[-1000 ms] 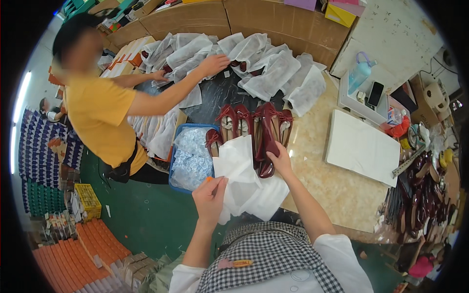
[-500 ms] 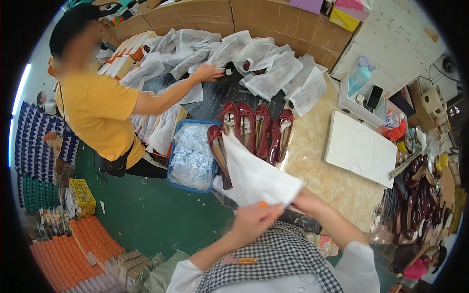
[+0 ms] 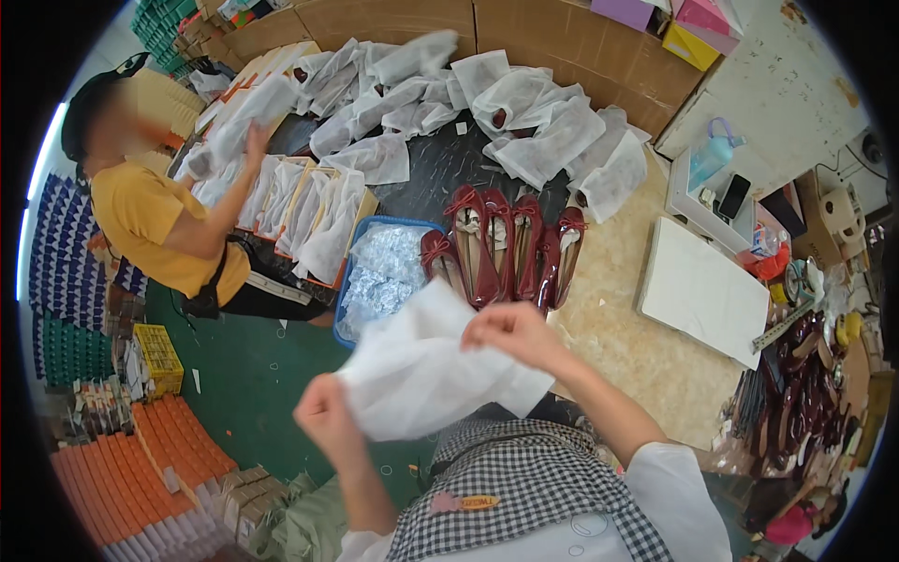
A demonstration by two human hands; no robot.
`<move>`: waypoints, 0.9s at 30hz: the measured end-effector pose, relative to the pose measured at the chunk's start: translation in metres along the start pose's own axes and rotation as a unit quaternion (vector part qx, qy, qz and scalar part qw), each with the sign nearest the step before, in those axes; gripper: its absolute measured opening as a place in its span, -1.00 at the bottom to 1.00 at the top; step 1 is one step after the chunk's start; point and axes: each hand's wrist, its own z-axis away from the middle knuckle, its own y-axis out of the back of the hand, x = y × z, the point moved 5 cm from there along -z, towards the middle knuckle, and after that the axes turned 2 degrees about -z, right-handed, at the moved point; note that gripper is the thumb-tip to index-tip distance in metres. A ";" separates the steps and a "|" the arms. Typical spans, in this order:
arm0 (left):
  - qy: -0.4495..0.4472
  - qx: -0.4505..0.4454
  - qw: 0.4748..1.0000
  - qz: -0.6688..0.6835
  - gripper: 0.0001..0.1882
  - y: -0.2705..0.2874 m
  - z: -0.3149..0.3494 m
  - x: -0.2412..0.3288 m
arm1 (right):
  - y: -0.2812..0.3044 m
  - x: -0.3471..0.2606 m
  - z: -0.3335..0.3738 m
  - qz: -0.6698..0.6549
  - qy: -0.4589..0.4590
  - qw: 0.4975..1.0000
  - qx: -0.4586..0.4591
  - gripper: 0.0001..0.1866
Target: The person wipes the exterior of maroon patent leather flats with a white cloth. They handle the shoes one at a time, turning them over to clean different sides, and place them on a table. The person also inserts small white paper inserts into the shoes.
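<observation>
Here, a cloth stretches lengthwise left to right, one corner toward burgundy shoes; white, thin, creased, it's pinched by the left hand and right hand.

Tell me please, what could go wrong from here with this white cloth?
The white cloth, spread between the left hand and the right hand, might tear if pulled hard. In this view its upper part is close to the dark red shoes, so it could snag one. A wide sweep might also disturb the nearby blue basket.
</observation>
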 end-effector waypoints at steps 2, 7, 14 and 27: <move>-0.085 0.002 0.993 -0.084 -0.67 0.031 0.000 0.039 | 0.030 -0.005 -0.020 0.276 0.076 0.948 0.136 -0.61; -0.282 -0.187 0.919 -0.202 -0.93 -0.048 0.024 0.078 | 0.043 0.054 -0.053 0.539 -0.094 0.806 0.226 -0.09; -0.284 -0.185 0.899 -0.277 -0.90 -0.076 -0.031 -0.037 | 0.061 -0.059 0.095 0.320 -0.002 0.946 -0.041 -0.41; -0.144 -0.016 0.988 -0.057 -0.81 -0.007 -0.037 0.004 | -0.078 -0.021 -0.079 -0.019 0.061 0.997 0.033 -0.64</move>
